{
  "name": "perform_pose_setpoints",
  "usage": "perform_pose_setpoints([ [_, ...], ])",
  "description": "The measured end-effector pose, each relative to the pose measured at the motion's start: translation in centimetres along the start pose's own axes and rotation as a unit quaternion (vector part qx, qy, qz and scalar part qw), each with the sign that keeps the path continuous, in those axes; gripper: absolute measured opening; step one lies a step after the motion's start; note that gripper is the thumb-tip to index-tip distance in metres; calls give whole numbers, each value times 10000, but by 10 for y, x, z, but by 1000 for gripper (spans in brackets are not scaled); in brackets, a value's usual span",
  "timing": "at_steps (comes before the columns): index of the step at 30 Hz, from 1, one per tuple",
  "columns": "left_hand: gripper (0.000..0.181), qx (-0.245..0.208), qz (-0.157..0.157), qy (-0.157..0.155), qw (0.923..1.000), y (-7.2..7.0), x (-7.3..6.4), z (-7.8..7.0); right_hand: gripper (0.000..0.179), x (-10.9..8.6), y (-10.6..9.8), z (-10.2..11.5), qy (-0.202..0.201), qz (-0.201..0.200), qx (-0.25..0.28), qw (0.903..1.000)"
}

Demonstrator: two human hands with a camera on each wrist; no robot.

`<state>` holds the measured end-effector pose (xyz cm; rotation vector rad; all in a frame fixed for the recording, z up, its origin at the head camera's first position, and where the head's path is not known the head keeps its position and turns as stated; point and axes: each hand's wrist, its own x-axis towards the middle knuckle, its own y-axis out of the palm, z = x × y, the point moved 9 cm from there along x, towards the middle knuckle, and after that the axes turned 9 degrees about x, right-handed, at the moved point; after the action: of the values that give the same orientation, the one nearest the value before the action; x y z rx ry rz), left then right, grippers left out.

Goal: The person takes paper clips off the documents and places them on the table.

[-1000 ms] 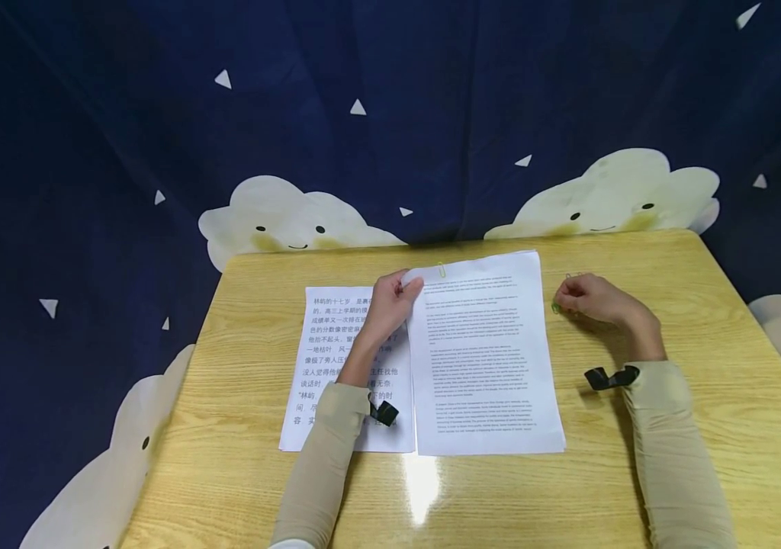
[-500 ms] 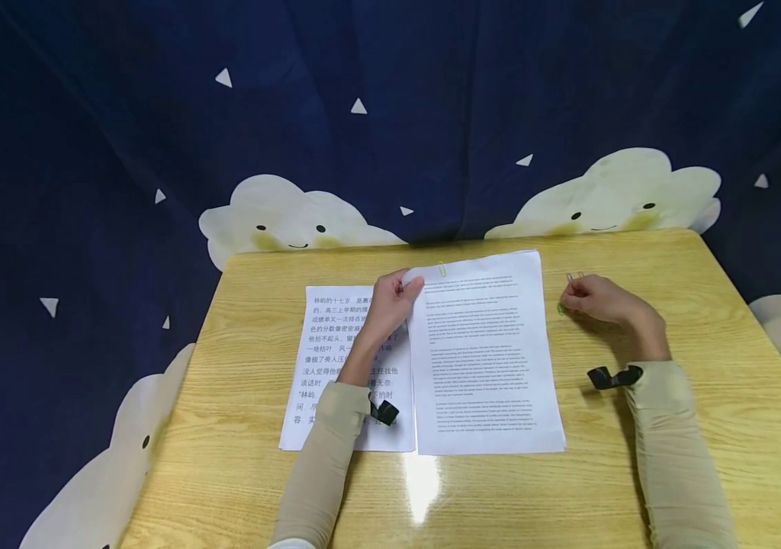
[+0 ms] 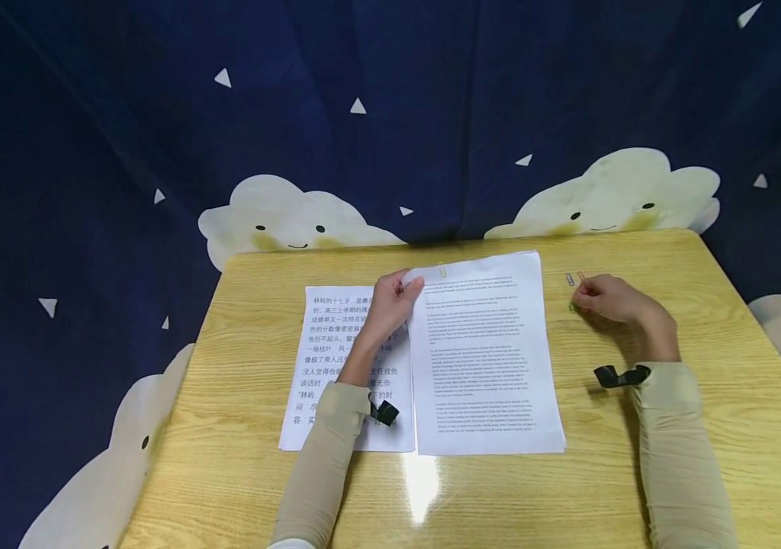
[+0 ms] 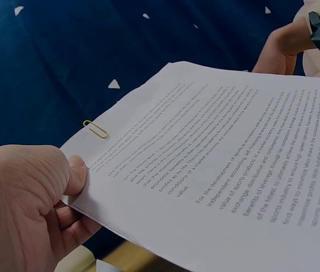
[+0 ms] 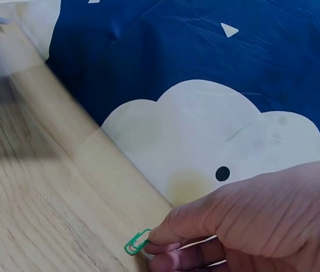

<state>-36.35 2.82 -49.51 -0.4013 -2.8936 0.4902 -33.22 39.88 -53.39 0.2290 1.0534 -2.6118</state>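
Note:
My left hand (image 3: pixel 393 301) pinches the upper left corner of a stack of printed sheets (image 3: pixel 486 358), thumb on top and fingers beneath, and that top end is raised. A yellow paper clip (image 4: pixel 96 129) sits on the stack's top edge, a short way from the thumb. To the right of the sheets, my right hand (image 3: pixel 606 297) pinches a green paper clip (image 5: pixel 137 242) between thumb and fingertips, low over the table. Just beyond those fingers lie a blue paper clip (image 3: pixel 570 280) and a red paper clip (image 3: pixel 581 276), the red one partly hidden by the hand.
Another stack of pages with large Chinese print (image 3: pixel 342 366) lies left of the first, partly under my left arm. The wooden table (image 3: pixel 500 503) ends at a dark blue curtain (image 3: pixel 418 114) with clouds and white triangles.
My right hand has shifted a little to the right with the green paper clip, and the blue paper clip now shows more fully. The left hand and the sheets have stayed put.

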Motion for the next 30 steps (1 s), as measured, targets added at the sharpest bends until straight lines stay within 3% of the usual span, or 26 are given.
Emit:
perform_pose_setpoints([
  [21,25,-95,124,2,9999,3,-1,3,24,-3,-11,-5,152,-499,59,9986],
  [26,26,-155,121,26,9998,4,-1,3,26,-4,-20,1,-163,-1134,132,9933],
  [30,27,-169,137,64,9997,5,-1,2,31,-6,-29,12,-607,-1922,190,9793],
])
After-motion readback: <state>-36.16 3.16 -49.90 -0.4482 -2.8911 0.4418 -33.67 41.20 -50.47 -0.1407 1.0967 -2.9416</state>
